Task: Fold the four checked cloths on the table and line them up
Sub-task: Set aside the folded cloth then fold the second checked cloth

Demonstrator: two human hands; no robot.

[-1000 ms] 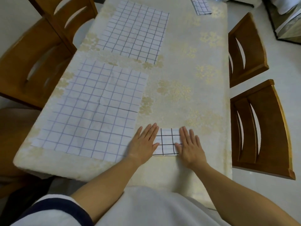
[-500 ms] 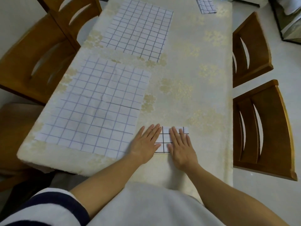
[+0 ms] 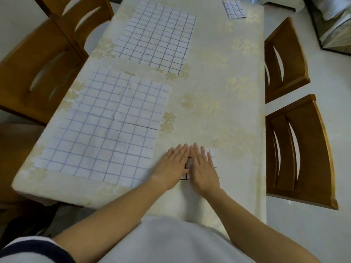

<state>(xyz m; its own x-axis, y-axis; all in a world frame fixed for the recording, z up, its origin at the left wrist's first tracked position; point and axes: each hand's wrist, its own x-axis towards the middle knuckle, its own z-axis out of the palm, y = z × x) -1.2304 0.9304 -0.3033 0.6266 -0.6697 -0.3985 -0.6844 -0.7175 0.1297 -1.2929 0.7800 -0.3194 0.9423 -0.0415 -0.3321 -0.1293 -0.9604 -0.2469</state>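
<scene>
Bare tablecloth (image 3: pixel 218 76) runs open down the right side — two spread cloths (image 3: pixel 114 126) (image 3: pixel 157 33) fill the left, chairs (image 3: pixel 296 149) flank the edges

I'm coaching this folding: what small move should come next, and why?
Probably lift the left hand and right hand off the folded cloth, which looks pressed flat, and reach for the near spread cloth: it and the far spread cloth lie unfolded.

White cloths (image 3: pixel 106 130) carry dark grid lines; cream tablecloth (image 3: pixel 224 73) bears golden flowers.
</scene>
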